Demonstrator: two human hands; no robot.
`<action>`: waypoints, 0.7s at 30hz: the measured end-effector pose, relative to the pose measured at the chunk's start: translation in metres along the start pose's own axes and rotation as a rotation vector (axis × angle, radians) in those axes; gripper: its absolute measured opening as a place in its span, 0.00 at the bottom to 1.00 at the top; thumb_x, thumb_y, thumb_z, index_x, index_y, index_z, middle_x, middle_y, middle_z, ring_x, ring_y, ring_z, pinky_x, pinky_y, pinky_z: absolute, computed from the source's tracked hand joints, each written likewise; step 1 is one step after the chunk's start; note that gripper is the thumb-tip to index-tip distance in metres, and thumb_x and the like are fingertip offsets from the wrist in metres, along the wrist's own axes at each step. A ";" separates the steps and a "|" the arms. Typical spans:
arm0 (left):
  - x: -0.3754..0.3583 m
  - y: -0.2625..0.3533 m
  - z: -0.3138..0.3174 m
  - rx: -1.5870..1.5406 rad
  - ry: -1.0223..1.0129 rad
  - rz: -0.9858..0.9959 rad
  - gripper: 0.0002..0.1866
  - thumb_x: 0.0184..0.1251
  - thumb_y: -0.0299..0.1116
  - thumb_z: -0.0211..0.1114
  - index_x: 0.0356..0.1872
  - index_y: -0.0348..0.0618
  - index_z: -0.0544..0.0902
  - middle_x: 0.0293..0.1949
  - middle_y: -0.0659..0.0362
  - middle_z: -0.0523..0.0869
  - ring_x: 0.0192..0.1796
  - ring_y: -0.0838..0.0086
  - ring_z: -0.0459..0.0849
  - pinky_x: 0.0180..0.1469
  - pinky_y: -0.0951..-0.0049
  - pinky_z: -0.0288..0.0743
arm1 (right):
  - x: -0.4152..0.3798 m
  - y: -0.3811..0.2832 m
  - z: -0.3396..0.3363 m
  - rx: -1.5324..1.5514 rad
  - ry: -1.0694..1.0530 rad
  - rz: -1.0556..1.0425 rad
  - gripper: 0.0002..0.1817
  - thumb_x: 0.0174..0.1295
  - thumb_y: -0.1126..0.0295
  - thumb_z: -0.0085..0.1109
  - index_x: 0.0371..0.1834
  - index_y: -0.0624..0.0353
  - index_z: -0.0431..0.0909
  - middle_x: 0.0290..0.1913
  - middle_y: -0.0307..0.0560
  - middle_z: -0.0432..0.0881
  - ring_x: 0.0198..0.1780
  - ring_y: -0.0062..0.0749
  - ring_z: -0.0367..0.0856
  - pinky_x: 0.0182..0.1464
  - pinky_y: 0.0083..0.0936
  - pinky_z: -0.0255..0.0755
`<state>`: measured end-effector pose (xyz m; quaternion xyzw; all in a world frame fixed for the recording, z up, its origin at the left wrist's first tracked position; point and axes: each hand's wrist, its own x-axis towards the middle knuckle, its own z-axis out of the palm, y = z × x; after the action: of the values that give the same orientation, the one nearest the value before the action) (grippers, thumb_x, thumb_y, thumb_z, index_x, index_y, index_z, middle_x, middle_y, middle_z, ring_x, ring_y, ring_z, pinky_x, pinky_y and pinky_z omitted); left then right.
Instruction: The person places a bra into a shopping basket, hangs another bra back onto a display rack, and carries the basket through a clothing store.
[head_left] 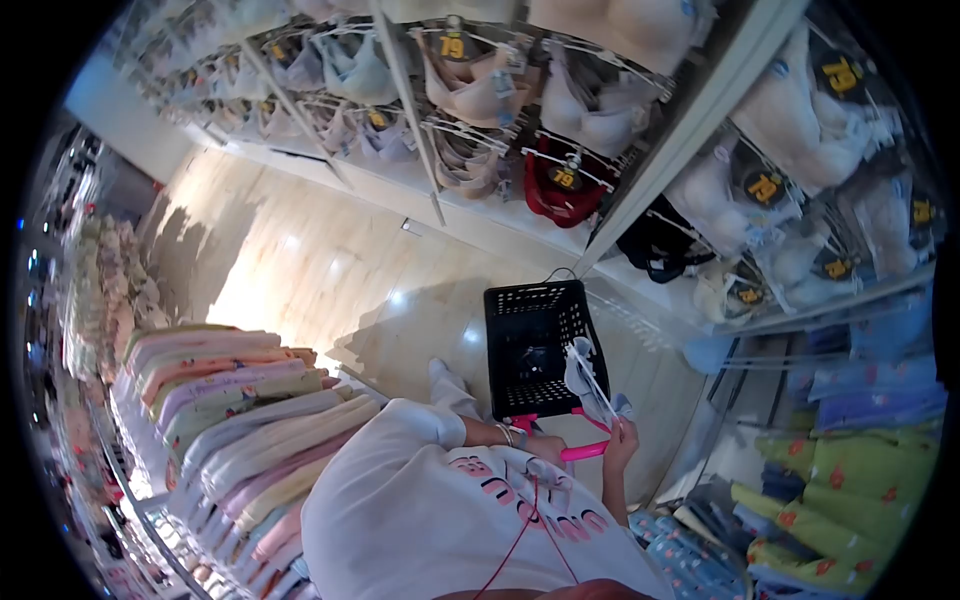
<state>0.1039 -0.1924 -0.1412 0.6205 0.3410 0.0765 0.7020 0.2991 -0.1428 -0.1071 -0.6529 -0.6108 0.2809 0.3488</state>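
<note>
My left hand [545, 447], with bracelets at the wrist, is closed around the pink handle [585, 452] of a black shopping basket [538, 300]. The basket hangs in front of me, and a small dark item may lie at its bottom. Beside the handle, my right hand [622, 436] is closed on a white hanger with a light grey bra [580, 372] on it. The bra hangs over the basket's right rim.
Racks of bras [470, 90] with price tags line the wall ahead and on the right. Folded or hanging clothes [250, 420] fill a rack at the left. Green and blue garments [840, 500] hang at the lower right. Wooden floor [300, 240] lies between.
</note>
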 end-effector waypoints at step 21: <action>-0.035 0.017 -0.131 -0.492 0.741 0.025 0.15 0.56 0.40 0.61 0.19 0.39 0.77 0.14 0.59 0.77 0.14 0.74 0.75 0.17 0.72 0.69 | 0.208 -0.116 0.187 0.029 -0.611 -0.456 0.09 0.60 0.72 0.63 0.39 0.68 0.82 0.36 0.50 0.83 0.36 0.30 0.79 0.41 0.25 0.72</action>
<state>0.0079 -0.0999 -0.1121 0.3694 0.5339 0.3811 0.6582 0.1013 0.0863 -0.1143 -0.3814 -0.8122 0.3865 0.2131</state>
